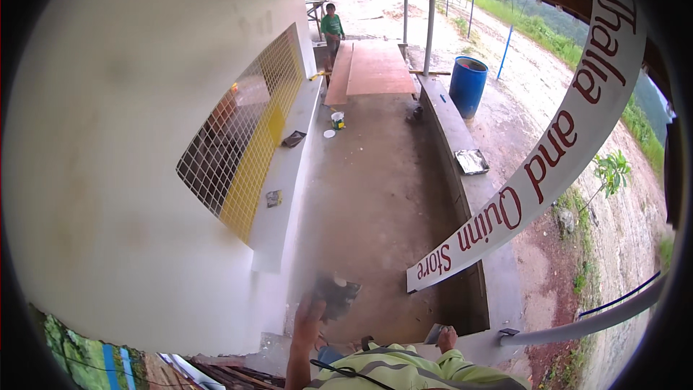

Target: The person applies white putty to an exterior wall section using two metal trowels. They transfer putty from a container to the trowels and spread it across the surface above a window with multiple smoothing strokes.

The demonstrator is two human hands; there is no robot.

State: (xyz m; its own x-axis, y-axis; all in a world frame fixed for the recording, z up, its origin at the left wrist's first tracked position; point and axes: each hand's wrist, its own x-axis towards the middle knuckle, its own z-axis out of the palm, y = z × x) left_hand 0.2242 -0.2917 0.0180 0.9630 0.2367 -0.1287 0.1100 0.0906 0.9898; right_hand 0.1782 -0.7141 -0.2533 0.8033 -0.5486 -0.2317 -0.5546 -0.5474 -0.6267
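Note:
At the lower middle, my left hand [310, 315] is closed on the near edge of a dark, flat, tray-like thing [339, 297]. A pale patch shows on top of it, and motion blurs both. My right hand [448, 339] is low and to the right, beside the end of the right-hand ledge. Its fingers are closed on a grey, flat-bladed tool [434, 332], whose handle is hidden in the grip. The tray-like thing is held out over the concrete floor [375, 173], and the two hands are well apart.
A pale wall [130, 137] with a grilled window [253, 130] stands left; its ledge bears a dark tray [294, 139]. A white-smeared tray [471, 162] lies on the right ledge. Ahead are an open bucket [338, 120], wooden boards [379, 68] and a person [332, 27]. A lettered banner [538, 166] hangs right.

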